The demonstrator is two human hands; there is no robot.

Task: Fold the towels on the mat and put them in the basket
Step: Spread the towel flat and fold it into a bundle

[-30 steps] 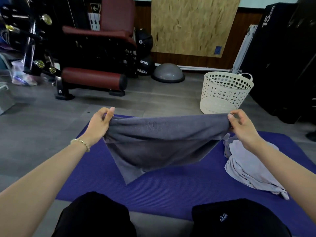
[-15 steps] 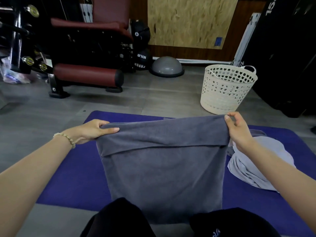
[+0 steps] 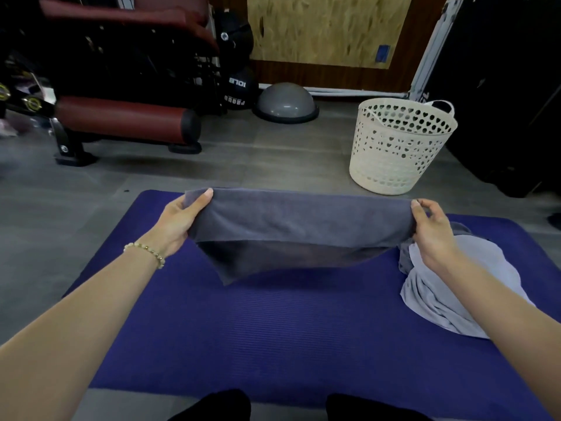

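A dark grey towel [image 3: 300,226] hangs stretched between my hands above the purple mat [image 3: 273,335], doubled over with its lower edge drooping toward the mat. My left hand [image 3: 182,223] pinches its left end and my right hand [image 3: 431,229] pinches its right end. A crumpled light grey towel [image 3: 437,293] lies on the mat's right side, partly under my right forearm. The white perforated basket [image 3: 394,147] stands on the floor beyond the mat, to the right; what it holds is hidden.
A dark red padded gym machine [image 3: 121,117] fills the far left. A grey half-dome balance trainer [image 3: 285,101] and black medicine balls [image 3: 236,86] sit by the back wall. Tall black pads [image 3: 501,86] stand right of the basket. My knees [image 3: 212,405] show at the bottom.
The towel's long lower part, which hung down to my knees, has been lifted off and away from me; the towel is now held forward over the mat, doubled and shorter.
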